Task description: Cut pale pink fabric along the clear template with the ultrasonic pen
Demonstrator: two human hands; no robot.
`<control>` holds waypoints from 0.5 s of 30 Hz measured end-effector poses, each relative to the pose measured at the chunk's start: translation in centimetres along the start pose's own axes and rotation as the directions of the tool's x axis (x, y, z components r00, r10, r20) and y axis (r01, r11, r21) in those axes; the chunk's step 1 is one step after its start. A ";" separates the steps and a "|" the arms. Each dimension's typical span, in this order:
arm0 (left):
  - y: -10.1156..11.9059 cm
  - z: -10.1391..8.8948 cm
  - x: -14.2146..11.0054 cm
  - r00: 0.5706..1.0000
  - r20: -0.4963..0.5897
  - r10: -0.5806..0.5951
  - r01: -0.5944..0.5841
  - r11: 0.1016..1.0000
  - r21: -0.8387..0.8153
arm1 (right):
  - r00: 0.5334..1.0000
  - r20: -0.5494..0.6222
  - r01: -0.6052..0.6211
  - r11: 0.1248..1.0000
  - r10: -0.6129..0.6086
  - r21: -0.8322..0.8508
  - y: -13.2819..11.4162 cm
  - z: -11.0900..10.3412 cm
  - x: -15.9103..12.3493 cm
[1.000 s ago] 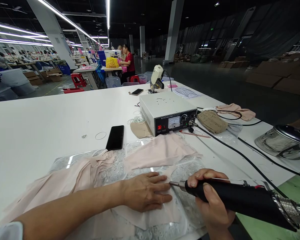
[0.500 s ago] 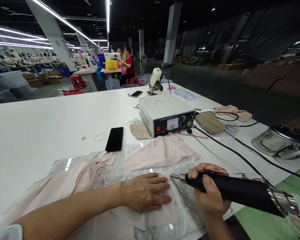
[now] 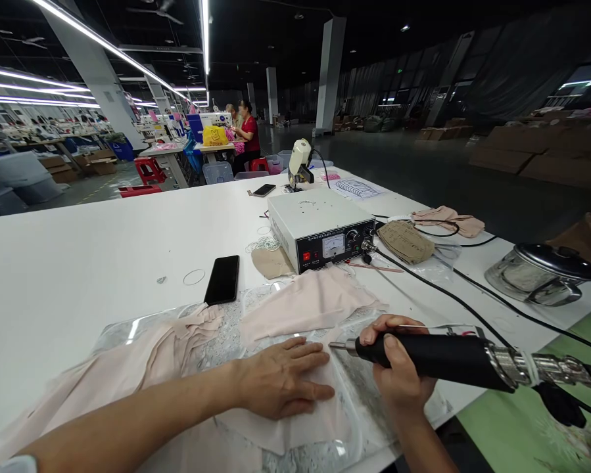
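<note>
My left hand (image 3: 288, 378) lies flat, fingers spread, on a thin pale pink fabric piece (image 3: 319, 420) over a clear plastic sheet (image 3: 369, 394). In my right hand (image 3: 403, 368) is a black ultrasonic handpiece (image 3: 438, 358), held nearly level and pointing left. Its slim metal tip is close to my left index finger, at the edge of the fabric; whether it touches the cloth I cannot tell. Another pink fabric piece (image 3: 309, 302) rests just beyond my hands. To the left, beside my forearm, lies a layered stack of pink fabric (image 3: 142, 368).
A white control box (image 3: 319, 226) stands ahead, with a black cable (image 3: 438, 292) running right. Around it are a black phone (image 3: 222, 279), a tan fabric bundle (image 3: 406, 241), a glass pot (image 3: 536, 276) and a lamp-like device (image 3: 300, 161). People sit at sewing machines beyond.
The rear of the handpiece has swung up and left, and its tip is slightly closer to my left fingers. My left hand stays on the fabric. The whole view has shifted a little.
</note>
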State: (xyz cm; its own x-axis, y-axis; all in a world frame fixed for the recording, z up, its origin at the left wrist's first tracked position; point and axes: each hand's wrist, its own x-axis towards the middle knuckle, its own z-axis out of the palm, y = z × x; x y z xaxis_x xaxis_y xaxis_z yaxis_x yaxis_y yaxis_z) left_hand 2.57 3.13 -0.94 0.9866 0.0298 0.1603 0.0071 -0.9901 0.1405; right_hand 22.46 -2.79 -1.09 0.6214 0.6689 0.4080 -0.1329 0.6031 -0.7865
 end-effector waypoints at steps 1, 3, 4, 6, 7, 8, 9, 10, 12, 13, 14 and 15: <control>0.0 -0.1 0.0 1.000 0.001 0.000 0.000 1.000 0.003 | 1.000 0.001 0.001 1.000 -0.001 0.003 -0.1 0.0 0.0; 0.0 -0.1 0.0 1.000 0.007 0.000 0.000 1.000 0.010 | 1.000 0.000 0.006 1.000 -0.006 0.010 -0.4 -0.1 -0.1; 0.0 -0.1 0.0 1.000 0.010 0.000 0.000 1.000 0.014 | 1.000 -0.001 0.008 1.000 -0.008 0.013 -0.6 -0.1 -0.2; -0.1 0.0 0.0 1.000 0.015 0.001 -0.001 1.000 0.018 | 1.000 -0.002 0.010 1.000 -0.010 0.018 -0.9 -0.2 -0.4; -0.1 0.0 -0.1 1.000 0.016 0.001 -0.002 1.000 0.019 | 1.000 0.000 0.010 1.000 -0.010 0.018 -1.1 -0.2 -0.4; -0.1 0.1 -0.1 1.000 0.016 0.002 -0.002 1.000 0.020 | 1.000 0.004 0.008 1.000 -0.008 0.018 -1.2 -0.2 -0.5; -0.1 0.1 -0.1 1.000 0.015 0.002 -0.003 1.000 0.021 | 1.000 0.009 0.006 1.000 -0.006 0.017 -1.2 -0.2 -0.5; -0.1 0.1 -0.1 1.000 0.013 0.002 -0.003 1.000 0.022 | 1.000 0.016 0.004 1.000 -0.004 0.016 -1.3 -0.2 -0.5; -0.2 0.2 -0.1 1.000 0.007 0.002 -0.003 1.000 0.021 | 1.000 0.029 0.001 1.000 -0.001 0.010 -1.2 -0.2 -0.6; -0.2 0.2 -0.1 1.000 0.002 0.004 -0.004 1.000 0.018 | 0.999 0.034 0.001 1.000 -0.001 0.007 -1.1 -0.2 -0.6; -0.2 0.2 -0.1 1.000 -0.002 0.006 -0.006 1.000 0.016 | 0.999 0.038 0.001 1.000 -0.001 0.005 -1.1 -0.2 -0.6; -0.2 0.2 -0.1 1.000 -0.006 0.009 -0.009 1.000 0.013 | 0.999 0.041 0.002 1.000 -0.002 0.002 -1.0 -0.2 -0.6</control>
State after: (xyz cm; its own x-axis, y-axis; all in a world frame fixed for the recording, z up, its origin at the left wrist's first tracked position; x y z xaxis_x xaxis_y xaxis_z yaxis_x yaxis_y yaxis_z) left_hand 2.51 3.28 -1.17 0.9856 0.0220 0.1676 0.0007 -0.9920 0.1261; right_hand 22.40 -3.86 -0.62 0.5891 0.6853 0.4282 -0.1338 0.6053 -0.7847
